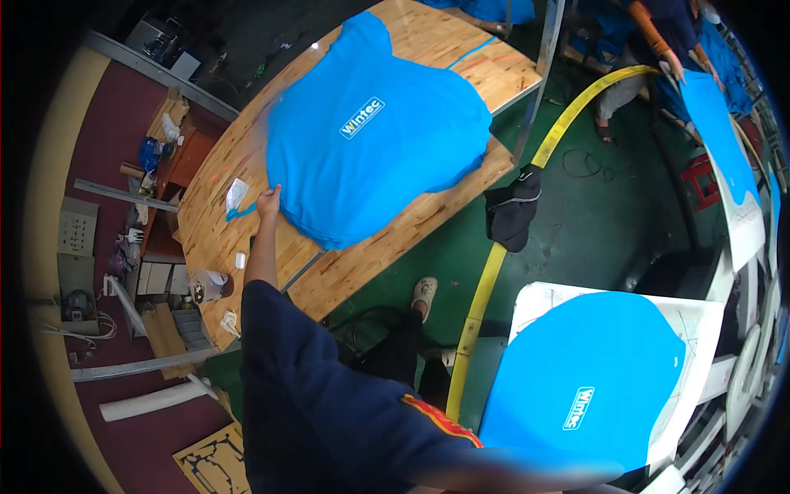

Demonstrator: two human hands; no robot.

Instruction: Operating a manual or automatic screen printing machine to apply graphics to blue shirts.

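A large blue cloth cover (395, 156) with a white printed patch lies spread over a wooden table (329, 288), bulging and rounded at its edges. My left hand (268, 202) is closed at the cover's near left edge, its fingers pinching the cloth there. A thin blue strip (240, 213) runs from beside that hand to a small white packet (236, 194) on the wood. My right hand does not show.
A second blue cloth piece (592, 370) lies on a white board (699, 317) at the lower right. A yellow curved rail (479, 305) with a black cloth bundle (514, 210) crosses the green floor. Far right, another person handles blue cloth (716, 123). A plastic cup (212, 286) stands on the table.
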